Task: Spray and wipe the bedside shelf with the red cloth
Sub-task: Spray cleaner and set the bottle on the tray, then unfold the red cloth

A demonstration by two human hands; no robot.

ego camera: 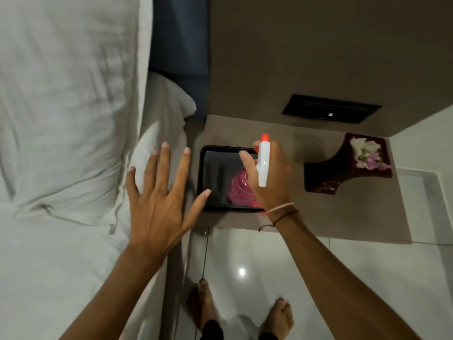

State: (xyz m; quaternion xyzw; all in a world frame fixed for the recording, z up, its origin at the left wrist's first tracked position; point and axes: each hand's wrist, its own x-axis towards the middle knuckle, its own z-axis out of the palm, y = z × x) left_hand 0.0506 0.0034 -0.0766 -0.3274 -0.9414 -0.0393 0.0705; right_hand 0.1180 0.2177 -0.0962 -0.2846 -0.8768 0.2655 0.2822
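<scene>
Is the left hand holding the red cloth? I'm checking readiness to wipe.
No, the left hand is empty with fingers spread, while the right hand holds the spray bottle.

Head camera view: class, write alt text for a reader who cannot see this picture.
A person's right hand holds a white spray bottle with an orange nozzle over a black tray on a brown bedside shelf. The left hand is spread open and empty beside a white pillow. A dark vase of flowers stands on the shelf's right side.

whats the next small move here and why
Probably squeeze the trigger: the right hand holds the spray bottle nozzle-forward over the shelf, while the left hand hangs open and empty. No red cloth is clearly visible.
</scene>
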